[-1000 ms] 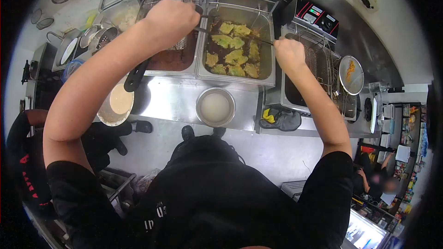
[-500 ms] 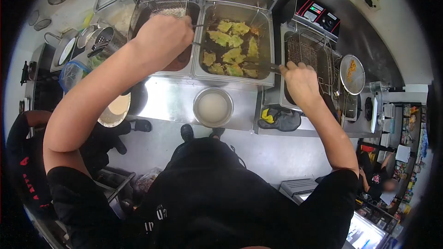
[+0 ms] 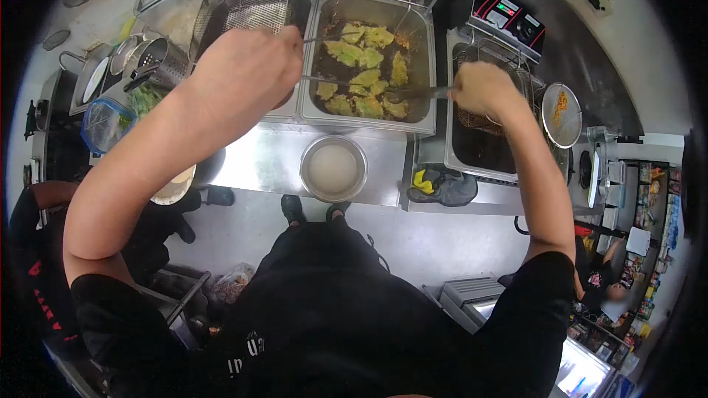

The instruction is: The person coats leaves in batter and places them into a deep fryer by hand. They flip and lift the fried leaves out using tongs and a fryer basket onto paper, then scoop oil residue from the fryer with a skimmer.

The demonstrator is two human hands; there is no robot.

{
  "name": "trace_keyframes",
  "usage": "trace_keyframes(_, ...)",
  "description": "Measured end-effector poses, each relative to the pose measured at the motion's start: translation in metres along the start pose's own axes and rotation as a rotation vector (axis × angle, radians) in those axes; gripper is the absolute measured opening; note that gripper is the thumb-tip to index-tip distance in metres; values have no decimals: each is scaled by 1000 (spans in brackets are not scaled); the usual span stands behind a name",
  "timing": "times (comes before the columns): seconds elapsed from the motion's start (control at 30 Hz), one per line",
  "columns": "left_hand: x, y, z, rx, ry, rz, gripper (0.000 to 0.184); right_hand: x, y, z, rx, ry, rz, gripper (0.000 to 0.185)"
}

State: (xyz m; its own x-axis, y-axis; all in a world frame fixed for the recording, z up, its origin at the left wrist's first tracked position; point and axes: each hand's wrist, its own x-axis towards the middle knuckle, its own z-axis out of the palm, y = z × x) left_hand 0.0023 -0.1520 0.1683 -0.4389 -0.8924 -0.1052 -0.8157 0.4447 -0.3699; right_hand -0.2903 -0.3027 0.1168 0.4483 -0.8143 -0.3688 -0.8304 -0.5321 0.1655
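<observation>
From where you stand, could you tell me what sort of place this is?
Likely a commercial kitchen: battered pieces sit in a fryer, beside a wire basket and a batter bowl.

Bowl [image 3: 305, 169] before ctr fryer [image 3: 369, 125].

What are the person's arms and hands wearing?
The left hand and right hand are bare: I see no gloves, watch or bracelet. Plain black short sleeves stop near the elbows, and the black shirt has some white letters on it.
</observation>
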Motion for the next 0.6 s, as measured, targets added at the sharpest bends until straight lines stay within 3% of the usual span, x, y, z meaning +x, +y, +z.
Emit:
trace_keyframes(0.1, -1, 2, 1, 5, 2, 24, 33, 41, 14, -11, -48, -186, -66, 26)
trace_keyframes(0.2, -4, 2, 2, -35, -10, -4, 32, 66, 23, -25, 187, -436, 35, 20)
trace_keyframes(0.43, -13, 0, 3, -21, -9, -14, 32, 103, 59, -22, 311, -589, 11, 23)
trace_keyframes(0.6, -13, -1, 6, -13, -3, -9, 34, 81, 67, -31, 371, -502, 21, 21)
